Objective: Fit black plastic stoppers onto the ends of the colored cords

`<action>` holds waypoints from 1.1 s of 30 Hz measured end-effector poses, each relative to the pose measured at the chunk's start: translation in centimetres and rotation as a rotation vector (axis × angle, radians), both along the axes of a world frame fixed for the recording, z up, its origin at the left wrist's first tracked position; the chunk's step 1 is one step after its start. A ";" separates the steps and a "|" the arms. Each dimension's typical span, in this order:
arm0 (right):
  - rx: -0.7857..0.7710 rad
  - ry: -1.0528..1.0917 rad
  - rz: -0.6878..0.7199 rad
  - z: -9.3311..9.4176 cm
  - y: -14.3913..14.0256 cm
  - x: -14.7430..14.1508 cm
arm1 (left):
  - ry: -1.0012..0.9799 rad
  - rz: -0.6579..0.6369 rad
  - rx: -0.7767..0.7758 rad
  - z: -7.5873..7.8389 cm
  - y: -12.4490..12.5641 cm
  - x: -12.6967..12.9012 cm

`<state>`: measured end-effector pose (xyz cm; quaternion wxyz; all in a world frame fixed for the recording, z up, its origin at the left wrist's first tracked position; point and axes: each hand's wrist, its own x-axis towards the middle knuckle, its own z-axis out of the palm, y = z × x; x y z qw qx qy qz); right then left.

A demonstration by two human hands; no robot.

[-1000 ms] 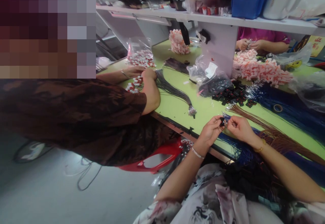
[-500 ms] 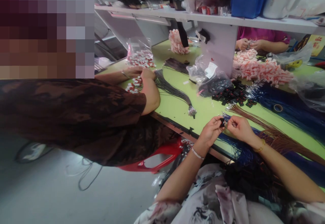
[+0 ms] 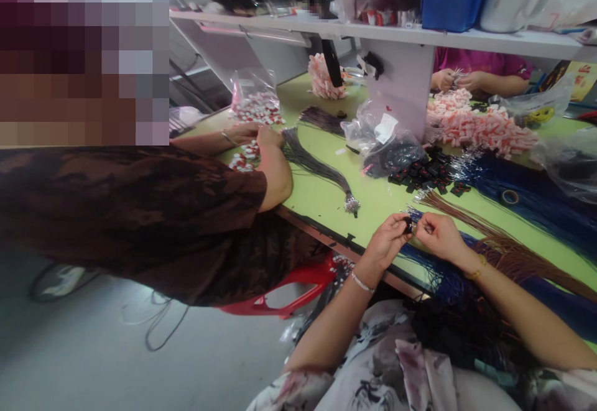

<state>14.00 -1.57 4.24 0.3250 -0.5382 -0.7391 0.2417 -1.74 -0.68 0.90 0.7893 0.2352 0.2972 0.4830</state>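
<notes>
At the table's front edge, my left hand (image 3: 388, 240) pinches a small black connector housing (image 3: 408, 224) between thumb and fingers. Close beside it on the right, my right hand (image 3: 438, 235) has its fingers pinched together at the housing; what they hold is too small to be sure of, perhaps a thin wire end. Blue wires (image 3: 436, 274) with metal ends lie under and behind both hands. A bundle of brown wires (image 3: 494, 230) stretches to the right. Beyond the hands is a heap of black connector housings (image 3: 426, 173).
A co-worker's arm (image 3: 275, 168) rests on the table at left, by red-and-white connectors (image 3: 245, 157). Grey wires (image 3: 317, 162) lie mid-table. Clear bags (image 3: 387, 143) and pink-white connectors (image 3: 485, 125) stand farther back. Another person's hands (image 3: 459, 80) work across the table, below a shelf (image 3: 373, 28).
Almost nothing differs. The view has shifted very slightly; both my hands stay together at the black connector housing.
</notes>
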 end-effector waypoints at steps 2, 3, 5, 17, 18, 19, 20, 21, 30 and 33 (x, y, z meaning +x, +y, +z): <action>0.011 -0.007 -0.005 0.0 0.0 0.0 | 0.011 0.007 0.005 0.1 0.0 0.0; 0.015 -0.009 -0.004 0.1 0.0 0.0 | 0.019 0.013 0.008 0.1 0.0 0.0; 0.023 -0.011 0.000 0.1 -0.1 0.0 | 0.040 0.024 0.013 0.2 -0.1 0.0; 0.160 -0.159 0.084 0.2 -0.5 0.0 | 0.118 -0.015 0.003 0.2 -0.2 0.2; 0.146 -0.148 0.092 0.2 -0.5 0.1 | 0.098 -0.016 -0.006 0.2 -0.2 0.2; 0.127 -0.132 0.101 0.3 -0.5 0.2 | 0.077 -0.017 -0.016 0.1 -0.1 0.1; 0.107 -0.113 0.111 0.3 -0.5 0.3 | 0.059 -0.016 -0.022 0.1 0.0 0.1; 0.091 -0.095 0.120 0.4 -0.4 0.3 | 0.042 -0.018 -0.026 0.0 0.1 0.0; 0.046 -0.023 0.120 0.2 -0.4 0.2 | 0.012 -0.036 -0.017 0.1 0.1 -0.1; 0.044 -0.043 0.116 0.3 -0.5 0.1 | 0.036 -0.030 -0.004 0.2 0.0 0.0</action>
